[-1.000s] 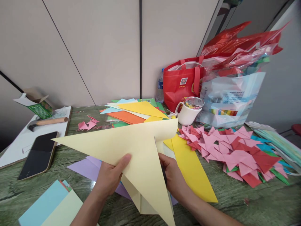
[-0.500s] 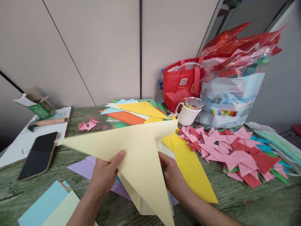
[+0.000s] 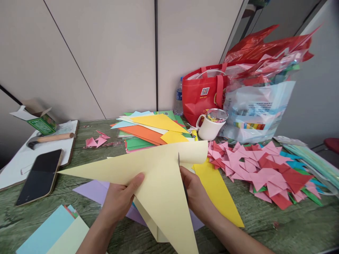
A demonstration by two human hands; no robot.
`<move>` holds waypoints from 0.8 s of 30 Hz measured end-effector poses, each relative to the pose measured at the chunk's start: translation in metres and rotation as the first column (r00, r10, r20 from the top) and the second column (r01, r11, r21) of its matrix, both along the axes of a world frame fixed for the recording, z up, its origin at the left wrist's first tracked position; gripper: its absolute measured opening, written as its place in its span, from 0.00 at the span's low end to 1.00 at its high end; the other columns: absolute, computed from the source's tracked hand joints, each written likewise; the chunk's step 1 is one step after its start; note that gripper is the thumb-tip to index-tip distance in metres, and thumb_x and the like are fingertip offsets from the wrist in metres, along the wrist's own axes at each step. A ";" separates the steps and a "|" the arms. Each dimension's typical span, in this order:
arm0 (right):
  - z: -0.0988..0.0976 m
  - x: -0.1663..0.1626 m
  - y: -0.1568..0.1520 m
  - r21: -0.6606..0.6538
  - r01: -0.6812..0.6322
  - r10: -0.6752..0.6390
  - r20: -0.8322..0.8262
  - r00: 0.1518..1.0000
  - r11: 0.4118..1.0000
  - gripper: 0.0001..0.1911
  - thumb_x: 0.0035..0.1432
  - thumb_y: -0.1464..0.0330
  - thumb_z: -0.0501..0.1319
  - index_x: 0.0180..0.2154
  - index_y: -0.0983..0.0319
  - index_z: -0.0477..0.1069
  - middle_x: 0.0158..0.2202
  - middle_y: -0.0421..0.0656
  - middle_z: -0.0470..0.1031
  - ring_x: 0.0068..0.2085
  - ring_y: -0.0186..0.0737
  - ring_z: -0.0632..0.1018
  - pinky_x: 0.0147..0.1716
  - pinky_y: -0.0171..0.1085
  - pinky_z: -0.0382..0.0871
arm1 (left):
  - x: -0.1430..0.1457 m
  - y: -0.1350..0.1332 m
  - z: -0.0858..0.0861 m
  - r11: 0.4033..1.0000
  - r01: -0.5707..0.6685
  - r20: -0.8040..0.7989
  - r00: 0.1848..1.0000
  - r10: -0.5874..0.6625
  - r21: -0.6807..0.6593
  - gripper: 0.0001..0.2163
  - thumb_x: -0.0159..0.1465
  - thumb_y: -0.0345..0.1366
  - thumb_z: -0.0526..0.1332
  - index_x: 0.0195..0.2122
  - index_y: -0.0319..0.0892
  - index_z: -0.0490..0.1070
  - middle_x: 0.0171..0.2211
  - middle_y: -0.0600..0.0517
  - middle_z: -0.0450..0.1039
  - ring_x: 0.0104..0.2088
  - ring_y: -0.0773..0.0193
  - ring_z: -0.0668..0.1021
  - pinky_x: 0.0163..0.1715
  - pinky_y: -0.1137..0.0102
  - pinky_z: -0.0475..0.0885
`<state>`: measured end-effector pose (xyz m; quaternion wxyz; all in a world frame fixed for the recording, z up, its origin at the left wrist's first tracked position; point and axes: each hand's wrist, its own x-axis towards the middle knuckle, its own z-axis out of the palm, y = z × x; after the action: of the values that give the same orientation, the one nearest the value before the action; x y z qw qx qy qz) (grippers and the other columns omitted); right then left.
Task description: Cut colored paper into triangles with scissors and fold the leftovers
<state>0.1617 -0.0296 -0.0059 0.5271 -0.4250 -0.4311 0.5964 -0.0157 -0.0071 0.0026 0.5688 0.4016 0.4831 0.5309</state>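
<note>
A large cream sheet of paper (image 3: 156,173) is held up over the table, its long point stretching left and its right end curling over. My left hand (image 3: 122,197) pinches its lower left edge, thumb on top and fingers underneath. In my right hand (image 3: 194,194) are scissors (image 3: 179,158); a thin blade shows at the slit in the paper, while most of the handle is hidden by the hand and sheet. Below the sheet lie a purple sheet (image 3: 91,190) and a yellow sheet (image 3: 222,197).
Folded pink and red paper pieces (image 3: 254,169) heap at the right. Behind stand a white mug (image 3: 212,127), a red bag (image 3: 198,95) and a plastic bag (image 3: 254,113). Coloured papers (image 3: 143,134) lie at the back; a phone (image 3: 39,176) and hammer (image 3: 53,138) are left.
The scissors blade now shows at the slit, and the curled right end of the cream paper reaches further right. My left hand keeps its grip. The view has shifted slightly.
</note>
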 end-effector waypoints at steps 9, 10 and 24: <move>-0.003 -0.001 0.000 -0.016 0.007 -0.006 0.015 1.000 1.000 0.15 0.42 0.66 0.70 0.35 0.61 0.74 0.35 0.43 0.80 0.34 0.42 0.78 0.31 0.35 0.72 | 0.001 -0.001 0.001 1.000 0.022 0.048 0.999 -0.022 0.004 0.31 0.46 0.41 0.71 0.52 0.40 0.69 0.41 0.44 0.79 0.44 0.47 0.78 0.43 0.58 0.75; -0.003 -0.001 0.000 -0.022 0.005 -0.005 0.013 1.000 1.000 0.15 0.42 0.66 0.70 0.36 0.61 0.74 0.35 0.43 0.80 0.34 0.42 0.78 0.31 0.35 0.72 | 0.001 -0.001 0.001 1.000 0.020 0.050 0.999 -0.020 0.004 0.32 0.46 0.41 0.71 0.53 0.40 0.68 0.41 0.44 0.79 0.44 0.47 0.78 0.43 0.58 0.75; -0.005 -0.001 -0.002 -0.083 0.013 -0.014 -0.013 1.000 0.996 0.13 0.44 0.64 0.69 0.34 0.61 0.73 0.31 0.41 0.79 0.32 0.40 0.77 0.28 0.35 0.72 | 0.002 -0.001 0.000 1.000 -0.001 0.042 0.999 0.002 -0.020 0.31 0.45 0.43 0.72 0.51 0.41 0.70 0.44 0.43 0.78 0.44 0.47 0.78 0.41 0.59 0.76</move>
<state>0.1612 -0.0315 -0.0110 0.5158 -0.4453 -0.3998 0.6131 -0.0136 -0.0084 0.0023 0.5823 0.3842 0.4768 0.5347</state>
